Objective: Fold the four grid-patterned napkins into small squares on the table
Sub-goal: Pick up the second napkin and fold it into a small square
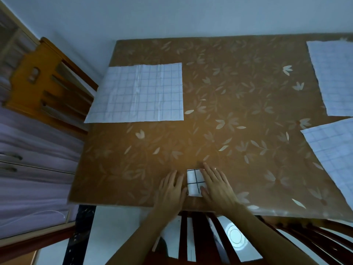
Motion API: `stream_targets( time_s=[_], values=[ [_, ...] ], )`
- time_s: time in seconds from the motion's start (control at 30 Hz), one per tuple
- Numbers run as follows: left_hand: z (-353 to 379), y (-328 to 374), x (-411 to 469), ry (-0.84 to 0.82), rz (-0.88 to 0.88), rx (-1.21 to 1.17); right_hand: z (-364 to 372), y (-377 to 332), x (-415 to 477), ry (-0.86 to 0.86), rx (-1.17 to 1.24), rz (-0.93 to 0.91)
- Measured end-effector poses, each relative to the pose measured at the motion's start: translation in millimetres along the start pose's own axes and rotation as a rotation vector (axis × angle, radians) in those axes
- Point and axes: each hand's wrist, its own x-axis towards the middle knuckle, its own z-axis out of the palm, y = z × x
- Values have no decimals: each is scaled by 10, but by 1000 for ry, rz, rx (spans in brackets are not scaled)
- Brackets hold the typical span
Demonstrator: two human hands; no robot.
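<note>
Half-hidden folded napkin (pixel 193 181) under right hand (pixel 217 186)

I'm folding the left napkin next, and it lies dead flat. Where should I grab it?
Pinch the left napkin at its two near corners, coming from your side of the table. It lies flat and open, so only its edges offer a hold. The near-left corner seems to overhang the table's edge, which should make it the easiest to lift first.

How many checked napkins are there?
4: the folded napkin near the front edge, the left napkin lying flat, the far right napkin and the near right napkin, both cut off by the frame.
</note>
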Motion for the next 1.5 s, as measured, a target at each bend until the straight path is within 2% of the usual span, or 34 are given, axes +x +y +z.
stream_targets(
  time_s=[0.13, 0.3, 0.5, 0.7, 0.97, 1.2, 1.5],
  values=[
    [-385, -413, -128, 36, -44, -66, -178, -555, 176, 37, 153, 3],
    [-764, -1286, -427, 88, -60, -122, -321, -1355, 368, 7, 83, -31],
    [-1251, -2180, -909, 67, -108, -140, -481, -2303, 603, 49, 117, 28],
    [-1524, -2836, -1058, 91, -151, -198, -590, -2896, 885, 36, 161, 67],
    [-1613, -3141, -751, 60, -125, -215, -633, -3061, 1380, 79, 241, 131],
    [-1782, -3230, 14, 33, -125, -152, -528, -2865, 1907, 124, 363, 216],
    [-2013, -3428, 690, -98, -116, -84, -391, -2750, 2353, 108, 479, 356]
  ],
)
